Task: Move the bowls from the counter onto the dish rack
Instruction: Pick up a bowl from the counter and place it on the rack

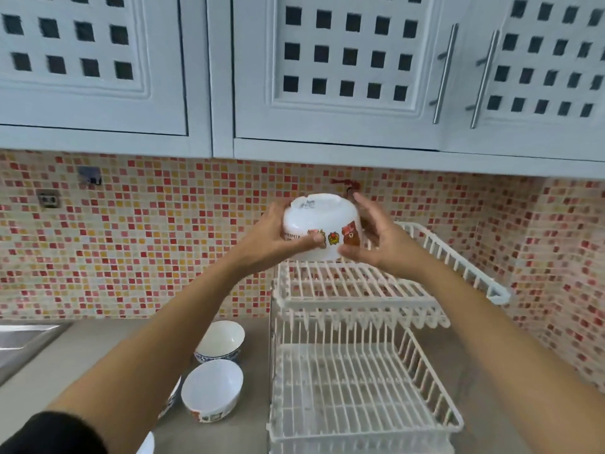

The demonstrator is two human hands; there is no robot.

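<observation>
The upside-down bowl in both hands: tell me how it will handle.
The bowl looks rigid and glossy, so probably slippery. The left hand and right hand flank it, suggesting caution. Probably breakable if dropped onto the dish rack.

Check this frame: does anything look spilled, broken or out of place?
Nothing stands out. Both hands hold the white cartoon-printed bowl upside down above the white wire dish rack's top tier; two white bowls sit upright on the grey counter.

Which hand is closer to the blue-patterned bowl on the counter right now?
Left. The left hand grips the upturned white bowl above the rack's top tier, up and right of the blue-patterned bowl. The right hand holds the white bowl's far side, farther right.
</observation>
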